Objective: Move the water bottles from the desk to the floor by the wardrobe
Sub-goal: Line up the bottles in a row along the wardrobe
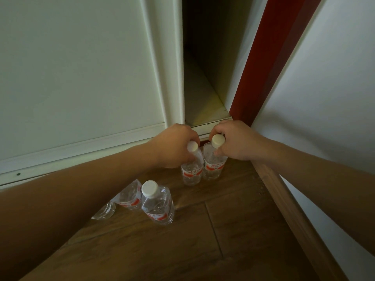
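Observation:
Two clear water bottles with white caps and red-and-white labels stand side by side on the wooden floor at the foot of the white wardrobe [81, 78]. My left hand [174, 147] grips the neck of the left bottle [191, 171]. My right hand [235, 142] grips the neck of the right bottle [214, 167]. Nearer to me, another upright bottle [157, 203] stands on the floor. Behind it, partly hidden by my left forearm, are two more bottles [129, 196], one showing only its base [104, 212].
The wardrobe door stands ajar, showing a dark empty compartment [203, 88]. A dark red door frame [269, 57] and a white wall [324, 98] with a wooden skirting board [284, 199] close off the right side. Wooden floor [203, 240] stretches toward me.

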`<state>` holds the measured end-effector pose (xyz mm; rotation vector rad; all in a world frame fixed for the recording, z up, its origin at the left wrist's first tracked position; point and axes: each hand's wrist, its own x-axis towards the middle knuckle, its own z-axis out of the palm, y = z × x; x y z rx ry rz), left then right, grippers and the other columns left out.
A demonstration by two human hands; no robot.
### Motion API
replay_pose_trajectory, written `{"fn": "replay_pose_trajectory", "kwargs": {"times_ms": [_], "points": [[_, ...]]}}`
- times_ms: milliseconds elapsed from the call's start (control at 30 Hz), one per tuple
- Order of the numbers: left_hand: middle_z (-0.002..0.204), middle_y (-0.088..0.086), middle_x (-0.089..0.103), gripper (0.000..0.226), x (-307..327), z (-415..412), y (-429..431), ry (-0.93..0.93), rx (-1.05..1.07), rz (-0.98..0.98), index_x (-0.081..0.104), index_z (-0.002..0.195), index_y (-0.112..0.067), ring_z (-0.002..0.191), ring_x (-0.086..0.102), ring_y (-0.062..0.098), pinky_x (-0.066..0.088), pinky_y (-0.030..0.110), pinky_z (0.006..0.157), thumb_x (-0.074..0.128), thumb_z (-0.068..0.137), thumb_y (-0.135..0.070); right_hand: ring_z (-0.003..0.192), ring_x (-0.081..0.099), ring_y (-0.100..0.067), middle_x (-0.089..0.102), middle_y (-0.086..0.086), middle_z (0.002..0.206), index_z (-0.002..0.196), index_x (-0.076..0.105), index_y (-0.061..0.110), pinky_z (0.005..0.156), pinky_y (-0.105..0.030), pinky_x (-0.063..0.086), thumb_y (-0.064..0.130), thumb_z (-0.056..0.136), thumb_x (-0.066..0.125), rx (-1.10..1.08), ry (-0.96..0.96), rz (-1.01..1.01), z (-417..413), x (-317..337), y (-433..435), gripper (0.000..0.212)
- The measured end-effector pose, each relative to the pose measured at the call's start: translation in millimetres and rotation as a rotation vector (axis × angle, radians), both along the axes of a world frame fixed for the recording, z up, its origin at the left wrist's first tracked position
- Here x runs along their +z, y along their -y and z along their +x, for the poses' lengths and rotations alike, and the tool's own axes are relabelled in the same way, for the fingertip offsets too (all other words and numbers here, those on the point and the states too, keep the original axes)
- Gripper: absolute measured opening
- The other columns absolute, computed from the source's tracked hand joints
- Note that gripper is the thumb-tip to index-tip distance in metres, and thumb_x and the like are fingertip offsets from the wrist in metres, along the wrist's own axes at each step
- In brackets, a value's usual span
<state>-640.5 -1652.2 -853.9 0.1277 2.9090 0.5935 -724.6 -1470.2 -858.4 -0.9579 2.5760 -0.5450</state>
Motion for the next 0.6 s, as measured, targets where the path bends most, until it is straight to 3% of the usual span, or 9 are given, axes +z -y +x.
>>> {"fn": "replay_pose_trajectory", "kwargs": {"times_ms": [600], "points": [[0.106,-0.004,0.064,0.035,-1.1,-8.5,-7.2,-0.019,0.008,0.010,0.071,0.114,-0.023,0.094,0.058,0.014,0.055,0.032,0.081,0.079,0.081,-0.032,0.095,0.055,-0.012,0.060,0.008,0.105,0.110,0.067,0.023,0.071,-0.025,0.043,0.012,0.073,0.080,0.024,0.005,-0.012,-8.7,0.0,-4.9,0.041]]}}
